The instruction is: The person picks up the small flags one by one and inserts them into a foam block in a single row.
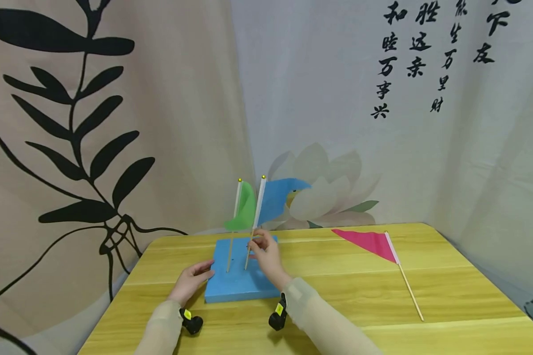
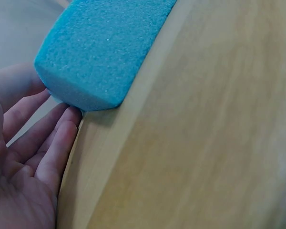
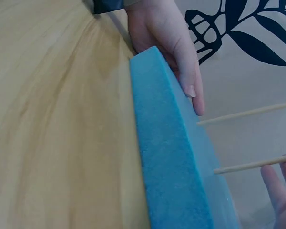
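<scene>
A blue foam block lies on the wooden table, with two small flags upright in its top. The green flag stands on the left. Beside it, the stick of the blue flag meets the block's top and leans slightly right. My right hand pinches this stick low down, under the cloth; in the right wrist view its fingertips show at the stick. My left hand rests along the block's left side, its fingers fairly straight and touching the foam in the left wrist view.
A pink triangular flag on a wooden stick lies flat at the table's right side. Behind the table hangs a pale curtain printed with black leaves, a lotus and dark writing.
</scene>
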The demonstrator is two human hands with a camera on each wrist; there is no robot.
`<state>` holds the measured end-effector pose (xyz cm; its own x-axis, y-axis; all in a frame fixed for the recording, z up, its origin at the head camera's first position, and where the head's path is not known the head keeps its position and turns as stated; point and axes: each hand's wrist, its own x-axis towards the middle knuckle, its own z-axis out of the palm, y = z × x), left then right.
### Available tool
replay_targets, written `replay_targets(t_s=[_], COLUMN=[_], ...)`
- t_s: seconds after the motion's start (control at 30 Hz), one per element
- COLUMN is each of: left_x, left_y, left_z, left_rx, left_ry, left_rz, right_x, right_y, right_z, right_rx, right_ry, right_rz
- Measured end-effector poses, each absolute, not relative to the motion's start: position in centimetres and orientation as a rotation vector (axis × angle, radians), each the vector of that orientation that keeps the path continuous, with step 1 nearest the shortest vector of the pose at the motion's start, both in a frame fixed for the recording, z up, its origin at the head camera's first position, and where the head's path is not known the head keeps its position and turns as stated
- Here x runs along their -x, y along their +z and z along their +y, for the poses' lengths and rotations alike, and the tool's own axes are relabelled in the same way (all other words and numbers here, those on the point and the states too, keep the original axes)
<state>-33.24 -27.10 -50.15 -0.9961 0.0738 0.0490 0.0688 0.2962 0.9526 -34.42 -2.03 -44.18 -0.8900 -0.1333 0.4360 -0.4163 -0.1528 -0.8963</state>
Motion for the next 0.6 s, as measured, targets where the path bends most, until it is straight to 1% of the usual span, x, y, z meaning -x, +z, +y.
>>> replay_targets(t_s=[0.2,0.6], left_x=[33.1,32.9], left_y=[-49.8,-49.6], left_z=[-27.1,-27.1], left_rx=[-0.145,-0.136], left_ry=[1.85,1.81], left_rz=[2.523,2.559], right_x=[36.1,35.8], right_y=[-46.6,-46.5], right_z=[-2.7,-2.9], right_rx=[-0.562,-0.539], right_ry=[2.061,2.033], right_rz=[-1.998,-2.014])
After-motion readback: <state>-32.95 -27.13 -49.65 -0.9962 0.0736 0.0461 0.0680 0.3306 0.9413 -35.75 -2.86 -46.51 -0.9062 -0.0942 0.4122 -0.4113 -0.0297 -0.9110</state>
